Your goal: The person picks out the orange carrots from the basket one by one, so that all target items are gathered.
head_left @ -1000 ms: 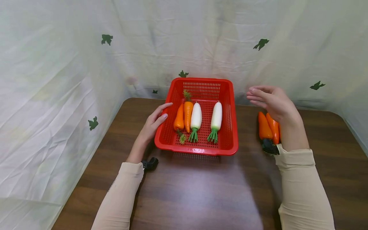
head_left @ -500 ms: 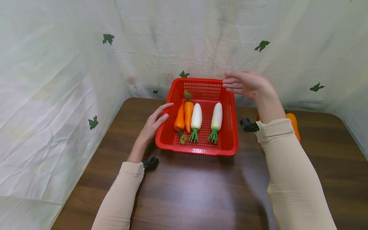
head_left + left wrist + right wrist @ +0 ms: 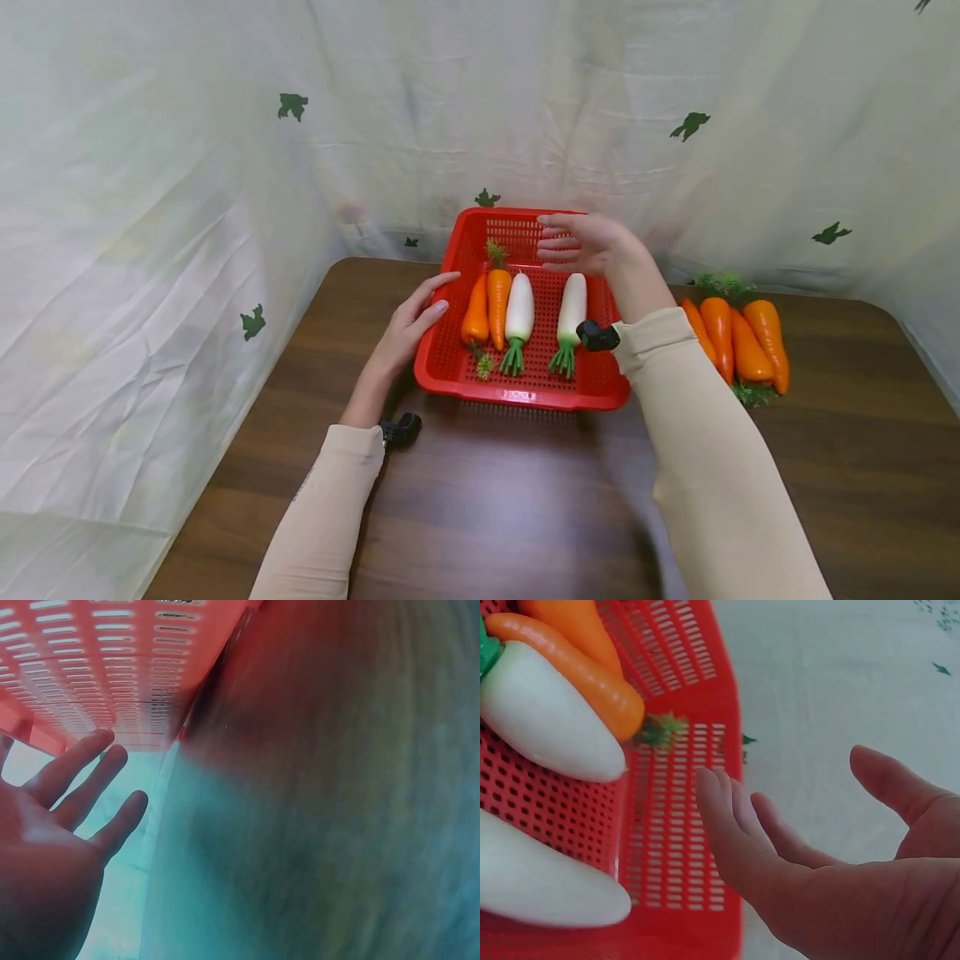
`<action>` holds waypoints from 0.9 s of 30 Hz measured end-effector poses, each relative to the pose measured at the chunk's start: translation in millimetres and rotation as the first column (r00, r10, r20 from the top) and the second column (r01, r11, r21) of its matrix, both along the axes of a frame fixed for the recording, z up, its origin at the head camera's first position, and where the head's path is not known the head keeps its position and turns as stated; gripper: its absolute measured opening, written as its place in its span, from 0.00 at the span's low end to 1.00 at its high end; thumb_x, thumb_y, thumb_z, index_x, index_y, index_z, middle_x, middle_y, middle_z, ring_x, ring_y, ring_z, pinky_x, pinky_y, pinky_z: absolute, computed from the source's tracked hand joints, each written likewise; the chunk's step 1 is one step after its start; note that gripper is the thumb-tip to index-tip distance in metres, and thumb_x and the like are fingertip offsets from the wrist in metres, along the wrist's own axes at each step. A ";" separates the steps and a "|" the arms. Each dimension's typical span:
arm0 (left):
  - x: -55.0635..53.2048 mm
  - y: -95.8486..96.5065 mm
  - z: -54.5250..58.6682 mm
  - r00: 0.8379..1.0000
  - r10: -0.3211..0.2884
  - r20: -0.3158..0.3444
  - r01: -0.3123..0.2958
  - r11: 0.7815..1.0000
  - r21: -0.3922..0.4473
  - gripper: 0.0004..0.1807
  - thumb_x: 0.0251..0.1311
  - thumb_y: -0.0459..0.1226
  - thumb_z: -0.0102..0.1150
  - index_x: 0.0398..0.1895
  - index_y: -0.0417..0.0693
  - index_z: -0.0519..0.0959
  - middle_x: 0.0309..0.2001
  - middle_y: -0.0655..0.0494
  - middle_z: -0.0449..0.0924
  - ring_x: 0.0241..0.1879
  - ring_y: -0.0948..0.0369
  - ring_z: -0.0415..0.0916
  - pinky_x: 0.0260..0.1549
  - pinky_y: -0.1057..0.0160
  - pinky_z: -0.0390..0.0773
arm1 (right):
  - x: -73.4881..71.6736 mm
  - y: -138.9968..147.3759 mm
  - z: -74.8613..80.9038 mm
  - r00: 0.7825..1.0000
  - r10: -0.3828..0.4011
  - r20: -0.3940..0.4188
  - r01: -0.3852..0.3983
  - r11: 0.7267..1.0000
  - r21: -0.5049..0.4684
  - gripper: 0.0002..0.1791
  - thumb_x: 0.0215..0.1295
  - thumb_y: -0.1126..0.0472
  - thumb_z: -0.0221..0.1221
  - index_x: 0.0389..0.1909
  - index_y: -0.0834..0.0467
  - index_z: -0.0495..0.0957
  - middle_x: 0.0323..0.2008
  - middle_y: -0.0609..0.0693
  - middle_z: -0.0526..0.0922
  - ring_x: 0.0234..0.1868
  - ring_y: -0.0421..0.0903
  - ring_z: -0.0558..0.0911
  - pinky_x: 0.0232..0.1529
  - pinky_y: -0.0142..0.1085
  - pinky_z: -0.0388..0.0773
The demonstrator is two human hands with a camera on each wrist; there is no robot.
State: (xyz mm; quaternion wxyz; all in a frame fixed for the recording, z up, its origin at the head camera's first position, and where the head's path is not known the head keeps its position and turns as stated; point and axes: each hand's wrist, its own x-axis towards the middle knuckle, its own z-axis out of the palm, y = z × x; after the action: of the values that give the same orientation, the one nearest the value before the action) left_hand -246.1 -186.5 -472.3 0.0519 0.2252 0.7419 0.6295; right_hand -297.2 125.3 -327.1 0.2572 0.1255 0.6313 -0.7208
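Just swung the R hand (image 3: 588, 242) left, from near the loose carrots (image 3: 718, 333) to over the back R part of the red basket (image 3: 487, 393). Came in w/ fingers long & loose, w/o holding a thing. Means, prob., not putting in or picking up anything this second. Moved the R sleeve (image 3: 720, 467) off the loose carrots too, so can see more now: 4 at least, side by side on the brown table (image 3: 495, 500), R of the basket. Kept the L hand (image 3: 397, 333) at the basket's L side, w/ fingers spread, not gripping; can't tell if touching.

As for the basket: bright red, full of little holes, set nr the back of the table. Inside, L to R: left carrot (image 3: 476, 312), next carrot (image 3: 498, 304), left white radish (image 3: 520, 304), then a gap, then right white radish (image 3: 572, 302). All smooth, w/ green stalks on both radishes pointing to the front.
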 end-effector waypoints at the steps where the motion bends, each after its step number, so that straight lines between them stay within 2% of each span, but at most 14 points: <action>1: -0.6 0.1 -0.7 1.000 0.000 0.001 0.000 1.000 -0.004 0.26 0.81 0.45 0.49 0.79 0.63 0.67 0.74 0.52 0.69 0.63 0.43 0.79 0.51 0.55 0.88 | -0.2 -3.8 -2.6 1.000 0.001 0.000 -0.001 1.000 0.001 0.36 0.80 0.52 0.57 0.81 0.59 0.59 0.78 0.59 0.65 0.78 0.55 0.68 0.77 0.48 0.69; 6: -3.0 1.8 -5.4 1.000 0.001 0.005 -0.001 1.000 -0.010 0.26 0.81 0.46 0.49 0.79 0.63 0.66 0.75 0.53 0.68 0.65 0.44 0.77 0.53 0.54 0.88 | -2.9 -23.6 -17.5 1.000 0.004 0.009 -0.004 1.000 0.005 0.36 0.80 0.53 0.57 0.81 0.62 0.59 0.80 0.62 0.62 0.79 0.58 0.66 0.78 0.50 0.67; 10: 0.6 1.6 -7.1 1.000 0.016 0.004 -0.016 1.000 -0.015 0.27 0.81 0.45 0.49 0.80 0.63 0.65 0.76 0.52 0.68 0.64 0.43 0.78 0.52 0.54 0.88 | -2.6 -42.1 -30.7 0.999 0.027 0.023 -0.028 0.999 0.042 0.35 0.80 0.55 0.57 0.80 0.65 0.59 0.80 0.64 0.59 0.80 0.61 0.63 0.79 0.53 0.64; 14: 4.0 -0.6 -8.2 1.000 0.025 0.005 -0.025 0.999 -0.022 0.27 0.81 0.45 0.48 0.80 0.63 0.65 0.76 0.53 0.68 0.63 0.43 0.78 0.52 0.56 0.88 | -2.2 -56.0 -40.0 0.996 0.049 0.070 -0.054 0.996 0.067 0.38 0.79 0.55 0.58 0.80 0.66 0.56 0.80 0.64 0.59 0.80 0.61 0.63 0.79 0.54 0.64; 21: 3.2 -1.5 -5.1 1.000 0.018 -0.017 -0.018 1.000 -0.012 0.26 0.81 0.45 0.48 0.79 0.63 0.66 0.75 0.53 0.69 0.62 0.43 0.79 0.51 0.55 0.88 | -6.2 -62.9 -41.2 0.997 0.024 0.072 -0.033 0.992 0.121 0.40 0.77 0.54 0.61 0.80 0.66 0.56 0.79 0.65 0.60 0.78 0.62 0.67 0.76 0.56 0.68; 23: 2.6 -1.0 -4.4 1.000 0.017 -0.018 -0.017 1.000 -0.015 0.26 0.81 0.45 0.49 0.79 0.64 0.66 0.75 0.53 0.69 0.62 0.44 0.79 0.51 0.55 0.88 | -7.7 -64.6 -39.7 0.995 0.050 0.085 -0.061 0.989 0.137 0.42 0.76 0.52 0.61 0.81 0.66 0.55 0.79 0.67 0.58 0.78 0.64 0.65 0.76 0.57 0.67; 27: 2.0 -0.3 -4.5 1.000 0.018 -0.016 -0.019 1.000 -0.014 0.26 0.81 0.45 0.49 0.79 0.65 0.67 0.74 0.54 0.70 0.62 0.45 0.80 0.52 0.54 0.88 | -11.8 -69.4 -43.7 0.979 0.109 0.170 -0.135 0.979 0.150 0.45 0.76 0.50 0.61 0.83 0.63 0.50 0.80 0.69 0.55 0.80 0.66 0.61 0.78 0.57 0.64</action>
State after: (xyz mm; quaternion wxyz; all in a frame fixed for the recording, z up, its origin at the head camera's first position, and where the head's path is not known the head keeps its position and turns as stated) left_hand -244.1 -186.8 -476.8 0.0417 0.2230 0.7488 0.6227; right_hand -309.0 55.9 -370.8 0.3400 0.1646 0.6712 -0.6378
